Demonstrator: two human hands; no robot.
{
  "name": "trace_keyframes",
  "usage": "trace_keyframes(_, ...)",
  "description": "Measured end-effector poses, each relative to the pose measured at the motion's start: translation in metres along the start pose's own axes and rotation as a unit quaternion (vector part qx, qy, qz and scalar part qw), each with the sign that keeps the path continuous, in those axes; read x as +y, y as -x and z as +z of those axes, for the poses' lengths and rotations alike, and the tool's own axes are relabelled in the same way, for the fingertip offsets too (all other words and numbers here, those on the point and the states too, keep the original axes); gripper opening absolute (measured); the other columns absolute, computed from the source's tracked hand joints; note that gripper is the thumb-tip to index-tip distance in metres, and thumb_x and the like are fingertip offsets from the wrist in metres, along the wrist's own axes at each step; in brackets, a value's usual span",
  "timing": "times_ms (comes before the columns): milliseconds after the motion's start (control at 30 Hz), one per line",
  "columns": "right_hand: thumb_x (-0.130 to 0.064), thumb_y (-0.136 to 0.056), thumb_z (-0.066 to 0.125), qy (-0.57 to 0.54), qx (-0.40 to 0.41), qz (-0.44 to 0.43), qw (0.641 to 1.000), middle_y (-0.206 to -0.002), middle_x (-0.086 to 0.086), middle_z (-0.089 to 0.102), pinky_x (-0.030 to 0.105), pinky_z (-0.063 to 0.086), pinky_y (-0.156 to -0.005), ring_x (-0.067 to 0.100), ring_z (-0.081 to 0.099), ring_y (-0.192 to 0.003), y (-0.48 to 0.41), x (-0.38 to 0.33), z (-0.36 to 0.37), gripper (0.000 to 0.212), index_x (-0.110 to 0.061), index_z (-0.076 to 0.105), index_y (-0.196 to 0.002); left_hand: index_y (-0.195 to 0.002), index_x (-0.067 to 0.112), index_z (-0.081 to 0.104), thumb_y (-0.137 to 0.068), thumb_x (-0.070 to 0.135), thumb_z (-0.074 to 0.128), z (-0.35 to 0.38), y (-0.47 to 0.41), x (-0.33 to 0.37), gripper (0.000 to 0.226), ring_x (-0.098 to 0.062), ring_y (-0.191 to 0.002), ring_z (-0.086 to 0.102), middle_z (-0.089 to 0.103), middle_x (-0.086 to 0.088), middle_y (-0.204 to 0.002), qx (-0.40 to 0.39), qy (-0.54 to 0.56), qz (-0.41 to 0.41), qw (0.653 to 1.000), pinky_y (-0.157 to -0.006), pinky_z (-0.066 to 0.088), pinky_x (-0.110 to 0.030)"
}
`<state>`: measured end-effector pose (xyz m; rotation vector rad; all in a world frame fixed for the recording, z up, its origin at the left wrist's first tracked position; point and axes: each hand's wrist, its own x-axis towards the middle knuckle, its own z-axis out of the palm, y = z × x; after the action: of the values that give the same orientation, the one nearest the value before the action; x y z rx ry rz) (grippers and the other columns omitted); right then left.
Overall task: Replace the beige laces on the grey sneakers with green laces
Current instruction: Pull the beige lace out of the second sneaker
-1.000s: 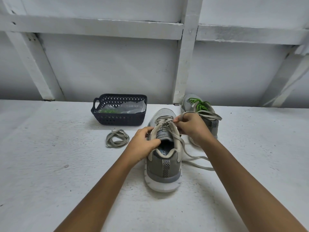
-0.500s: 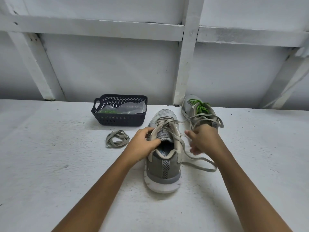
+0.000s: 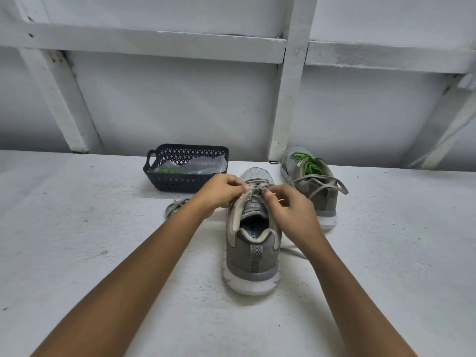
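A grey sneaker stands heel toward me in the middle of the white surface, still threaded with a beige lace. My left hand pinches the lace at the sneaker's left eyelets. My right hand pinches it on the right side of the tongue. A loose loop of that beige lace drapes over the second grey sneaker, which stands behind on the right and carries a green lace.
A dark blue basket at the back left holds a clear bag with green laces. A bundled beige lace lies in front of it, partly behind my left wrist. White beams and a wall close off the back.
My left hand moved up from the sneaker's collar to the laces. My right hand swung back in from the right to the eyelets, leaving the pulled lace draped over the far sneaker.
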<state>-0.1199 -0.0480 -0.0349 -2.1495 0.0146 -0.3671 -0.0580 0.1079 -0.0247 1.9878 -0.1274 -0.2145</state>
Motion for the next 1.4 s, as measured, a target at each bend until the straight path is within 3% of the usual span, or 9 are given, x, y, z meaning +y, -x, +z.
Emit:
trace_keyframes(167,-0.031,-0.091,0.057,-0.029,0.003,0.015,0.999,-0.091,-0.002,0.065,0.021,0.043,-0.072,0.006,0.058,-0.081,0.001,-0.001,0.003,0.019,-0.017,0.066,-0.099,-0.073,0.014,0.061,-0.091,0.01,0.057,-0.001,-0.016,0.01,0.019,-0.011,-0.063,0.046,0.054,-0.002,-0.069,-0.032,-0.011,-0.034,0.999,-0.06,0.041,-0.022)
trace_keyframes(300,-0.032,-0.09,0.058,-0.039,-0.003,0.025,0.999,-0.082,-0.01,0.063,0.005,0.04,-0.057,-0.004,0.056,-0.075,0.001,0.0,0.002,0.012,-0.022,0.065,-0.094,-0.068,0.011,0.054,-0.097,0.007,0.044,0.0,-0.025,0.023,0.031,-0.011,-0.06,0.048,0.056,-0.003,-0.068,-0.035,-0.063,-0.01,0.997,-0.039,0.036,-0.011)
trace_keyframes(433,-0.03,-0.089,0.06,-0.063,0.008,0.029,0.998,-0.079,-0.013,0.062,0.004,0.041,-0.057,-0.005,0.056,-0.073,0.001,0.002,0.002,0.008,-0.024,0.065,-0.091,-0.071,0.012,0.054,-0.094,0.009,0.046,0.003,-0.034,0.035,0.025,-0.011,-0.059,0.045,0.052,-0.001,-0.064,-0.019,-0.149,0.045,0.988,-0.06,0.036,-0.025)
trace_keyframes(533,-0.03,-0.09,0.06,-0.081,0.01,0.035,0.996,-0.083,-0.015,0.063,0.004,0.042,-0.059,-0.007,0.057,-0.075,0.003,0.004,0.002,0.008,-0.024,0.065,-0.092,-0.098,0.015,0.06,-0.094,0.013,0.05,0.002,-0.034,0.036,0.01,-0.012,-0.076,0.055,0.059,0.0,-0.08,-0.016,-0.128,0.067,0.989,-0.077,0.043,-0.027)
trace_keyframes(633,-0.03,-0.09,0.059,-0.089,0.009,0.039,0.995,-0.083,-0.015,0.064,0.004,0.042,-0.059,-0.006,0.057,-0.076,0.004,0.005,0.001,0.01,-0.024,0.066,-0.093,-0.121,0.015,0.054,-0.094,0.019,0.051,-0.002,-0.028,0.029,0.028,-0.016,-0.091,0.054,0.057,-0.002,-0.099,0.022,-0.14,0.072,0.987,-0.08,0.039,-0.026)
trace_keyframes(900,-0.03,-0.089,0.06,-0.087,0.006,0.039,0.995,-0.082,-0.016,0.064,0.003,0.041,-0.058,-0.007,0.057,-0.076,0.002,0.006,0.002,0.01,-0.023,0.067,-0.091,-0.091,0.008,0.07,-0.091,0.017,0.06,-0.006,-0.006,0.011,0.013,-0.008,-0.058,0.05,0.062,-0.003,-0.072,-0.014,-0.143,0.051,0.988,-0.046,0.037,-0.011)
trace_keyframes(1100,-0.03,-0.09,0.059,-0.091,0.0,0.043,0.995,-0.084,-0.016,0.064,0.002,0.041,-0.058,-0.007,0.057,-0.078,0.001,0.007,0.0,0.009,-0.025,0.067,-0.092,-0.08,0.013,0.066,-0.093,0.023,0.057,-0.008,-0.019,0.02,0.019,-0.016,-0.062,0.052,0.063,-0.006,-0.073,0.153,-0.105,0.07,0.98,-0.064,0.046,-0.033)
trace_keyframes(1233,-0.031,-0.089,0.06,-0.095,-0.001,0.042,0.995,-0.087,-0.013,0.066,0.003,0.042,-0.059,-0.006,0.058,-0.08,0.001,0.008,0.001,0.012,-0.024,0.068,-0.094,-0.081,0.007,0.067,-0.091,0.039,0.057,-0.009,-0.011,0.018,0.035,-0.022,-0.073,0.059,0.065,-0.012,-0.081,0.065,-0.122,0.01,0.99,-0.063,0.05,-0.03)
trace_keyframes(1400,-0.03,-0.089,0.061,-0.1,0.001,0.043,0.994,-0.085,-0.014,0.066,0.001,0.041,-0.06,-0.007,0.058,-0.079,0.001,0.008,0.001,0.01,-0.025,0.068,-0.091,-0.079,0.007,0.068,-0.091,0.024,0.061,-0.004,-0.007,0.011,0.021,-0.018,-0.073,0.058,0.067,-0.012,-0.081,0.023,-0.131,0.018,0.991,-0.055,0.044,-0.024)
